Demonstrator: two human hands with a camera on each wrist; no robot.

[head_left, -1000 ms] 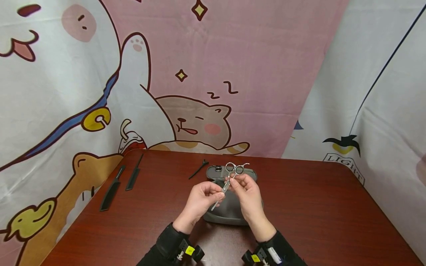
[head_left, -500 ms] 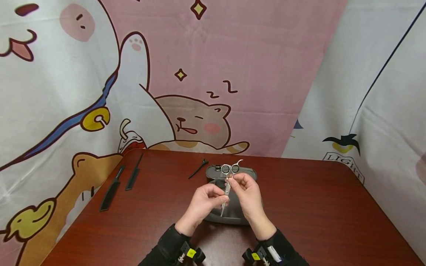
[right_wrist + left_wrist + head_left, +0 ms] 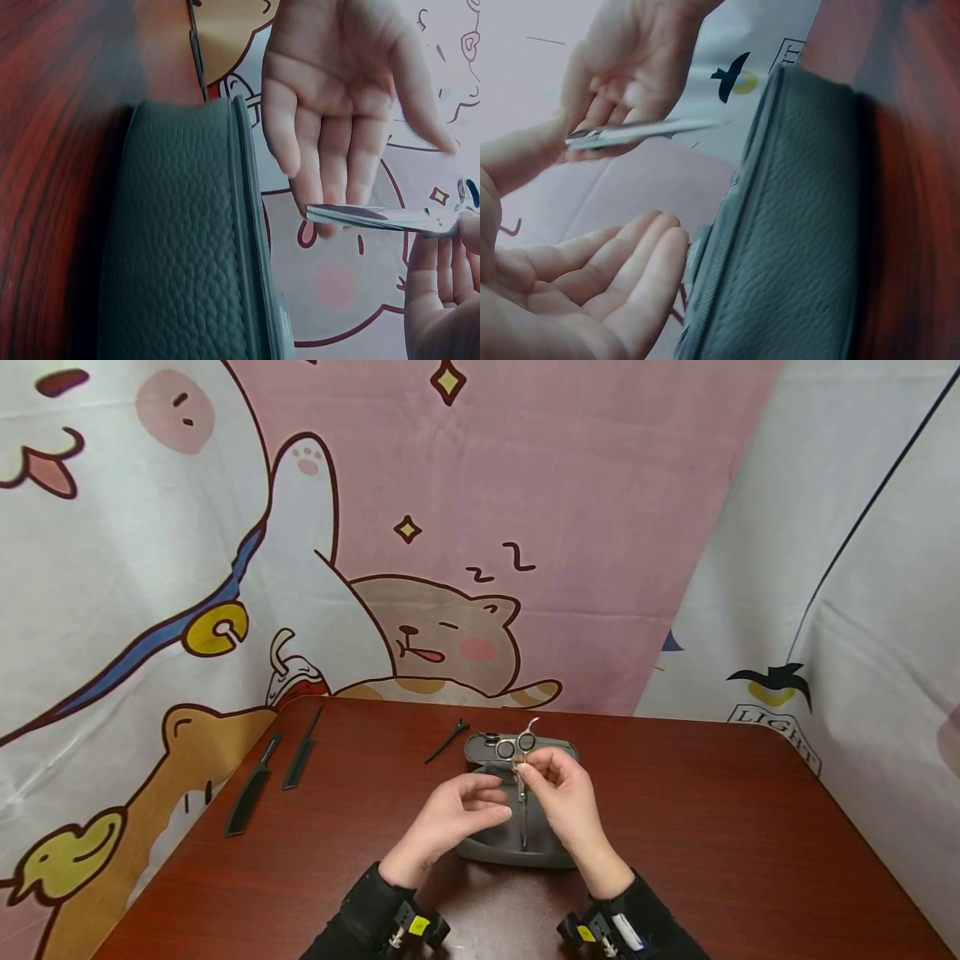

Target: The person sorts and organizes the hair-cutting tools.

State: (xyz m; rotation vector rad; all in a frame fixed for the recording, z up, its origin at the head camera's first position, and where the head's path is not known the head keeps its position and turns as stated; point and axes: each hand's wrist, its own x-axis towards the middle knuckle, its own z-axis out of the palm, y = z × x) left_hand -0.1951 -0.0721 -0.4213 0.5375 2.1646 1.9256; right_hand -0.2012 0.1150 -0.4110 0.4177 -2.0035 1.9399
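Silver hair scissors (image 3: 522, 810) hang blades-down over the grey case, with both finger rings at the top. My right hand (image 3: 564, 793) pinches them just below the rings between thumb and fingers. In the right wrist view the scissors' blades (image 3: 375, 217) appear nearly closed together, pointing toward the left hand (image 3: 337, 82). My left hand (image 3: 457, 814) is beside the blades, palm turned inward, fingers extended and holding nothing. The open grey leather case (image 3: 517, 858) lies on the table beneath both hands, its textured side wall (image 3: 795, 225) showing in the left wrist view.
Two dark combs, a wide one (image 3: 251, 793) and a narrower one (image 3: 300, 764), lie at the table's left. A slim black hair clip (image 3: 447, 741) lies behind the hands, left of the case. A cartoon-printed cloth (image 3: 600, 527) hangs behind the table (image 3: 712, 827).
The scissors have swung from a slant to nearly vertical, blades down. My left hand has let go of the blades and drawn slightly left; my right hand keeps its pinch.
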